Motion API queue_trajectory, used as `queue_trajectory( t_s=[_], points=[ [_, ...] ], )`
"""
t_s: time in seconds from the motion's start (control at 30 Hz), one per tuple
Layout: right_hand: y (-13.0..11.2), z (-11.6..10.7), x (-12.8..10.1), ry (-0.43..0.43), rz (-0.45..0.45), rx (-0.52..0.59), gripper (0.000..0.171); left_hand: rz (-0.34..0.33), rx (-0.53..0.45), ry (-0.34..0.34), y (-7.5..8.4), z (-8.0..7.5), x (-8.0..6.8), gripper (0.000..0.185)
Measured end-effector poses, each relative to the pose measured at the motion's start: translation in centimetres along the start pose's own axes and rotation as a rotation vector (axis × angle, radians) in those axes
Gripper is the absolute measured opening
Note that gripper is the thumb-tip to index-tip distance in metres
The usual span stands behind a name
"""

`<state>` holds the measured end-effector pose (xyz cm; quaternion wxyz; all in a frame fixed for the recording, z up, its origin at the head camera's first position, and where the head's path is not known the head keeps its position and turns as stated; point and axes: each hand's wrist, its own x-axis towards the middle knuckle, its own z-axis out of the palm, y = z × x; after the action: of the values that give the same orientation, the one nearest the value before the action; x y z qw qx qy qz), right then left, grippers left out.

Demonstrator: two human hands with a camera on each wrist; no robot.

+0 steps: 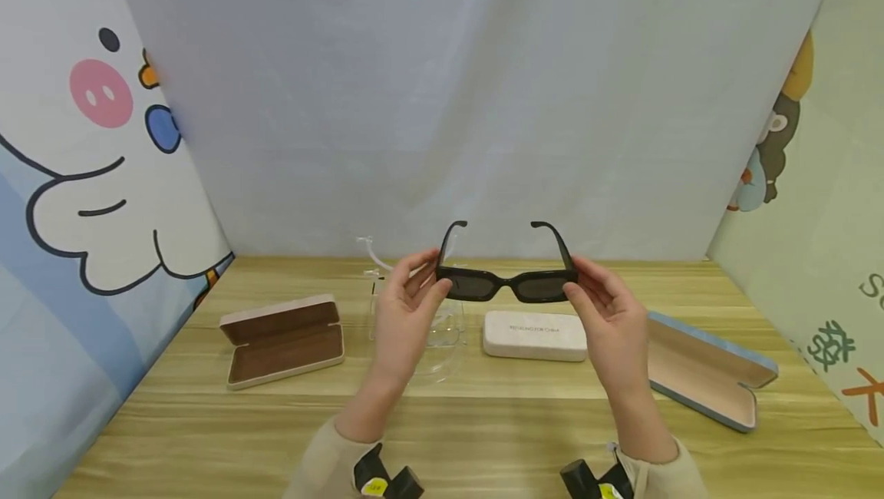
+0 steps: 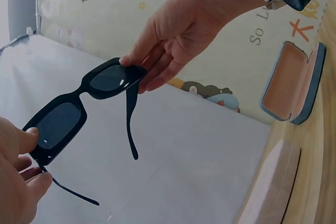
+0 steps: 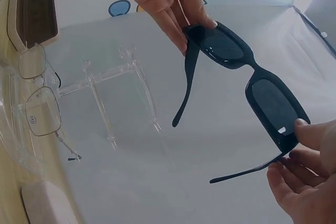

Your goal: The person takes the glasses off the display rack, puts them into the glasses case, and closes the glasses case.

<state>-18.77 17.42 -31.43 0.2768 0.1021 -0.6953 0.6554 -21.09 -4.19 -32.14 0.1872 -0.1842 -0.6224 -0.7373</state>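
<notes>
Both hands hold up a pair of black sunglasses [image 1: 506, 285] with their temples unfolded, lenses level above the table. My left hand [image 1: 407, 311] pinches the left end of the frame near the hinge, thumb in front. At the opposite end my right hand [image 1: 609, 315] pinches the frame in the same way. Behind the left hand stands a clear display stand [image 3: 100, 85]. Wire-framed glasses [image 3: 44, 109] rest on it, partly hidden by that hand in the head view. A closed white glasses case [image 1: 535, 335] lies on the table below the sunglasses.
An open case with a brown lining [image 1: 286, 342] lies on the left of the wooden table [image 1: 483, 437]. On the right, an open blue case [image 1: 711, 368] sits partly behind the right wrist. A pale cloth [image 1: 470, 100] hangs at the back, with printed cloths at both sides.
</notes>
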Motion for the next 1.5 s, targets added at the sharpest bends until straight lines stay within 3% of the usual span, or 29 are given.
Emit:
queue_trajectory(
  t_s=[0.4, 0.9, 1.03, 1.27, 1.5],
  points=[
    [0.8, -0.4, 0.1, 0.060, -0.005, -0.085, 0.029, -0.069, 0.015, 0.074, -1.2, 1.1, 0.1, 0.038],
    [1.4, -0.4, 0.1, 0.075, -0.119, -0.199, 0.026, -0.069, 0.008, 0.040, -1.3, 1.1, -0.1, 0.037],
    [1.5, -0.3, 0.1, 0.095, -0.172, -0.215, 0.025, -0.040, -0.013, -0.006, -0.9, 1.2, -0.2, 0.036],
    [1.6, -0.3, 0.3, 0.105, -0.143, -0.141, 0.024, 0.038, -0.069, -0.095, -0.2, 1.7, -0.8, 0.034],
    [1.6, -0.6, 0.3, 0.092, -0.128, -0.079, 0.025, 0.022, -0.122, -0.155, -0.1, 2.0, -1.1, 0.029]
  ],
)
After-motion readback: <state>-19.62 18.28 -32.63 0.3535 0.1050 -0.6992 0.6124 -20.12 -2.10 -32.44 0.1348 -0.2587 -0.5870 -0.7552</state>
